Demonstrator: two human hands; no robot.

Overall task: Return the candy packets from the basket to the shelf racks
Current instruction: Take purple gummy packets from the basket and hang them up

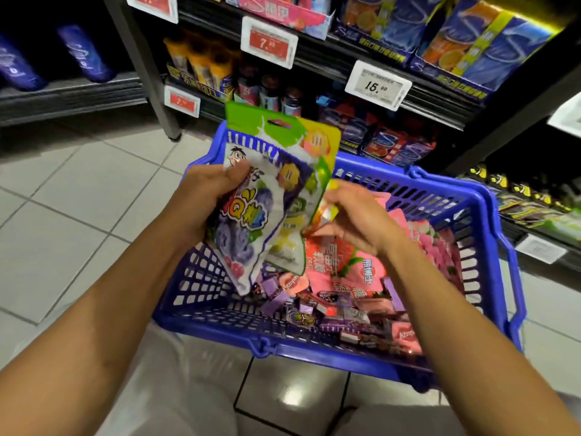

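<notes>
A blue plastic basket (490,215) stands on the tiled floor before the shelves, filled with pink candy packets (355,272) and small purple sweets (314,313). My left hand (207,196) grips a purple grape candy packet (248,221) upright above the basket's left side, with a green and yellow packet (298,146) stacked behind it. My right hand (355,212) pinches the lower edge of an orange and pink packet (325,212) just right of the held packets.
Shelf racks (408,86) with boxed sweets, small bottles and price tags (377,84) rise behind the basket. A lower rack (534,215) with dark packets runs along the right. Grey floor tiles (78,199) spread to the left.
</notes>
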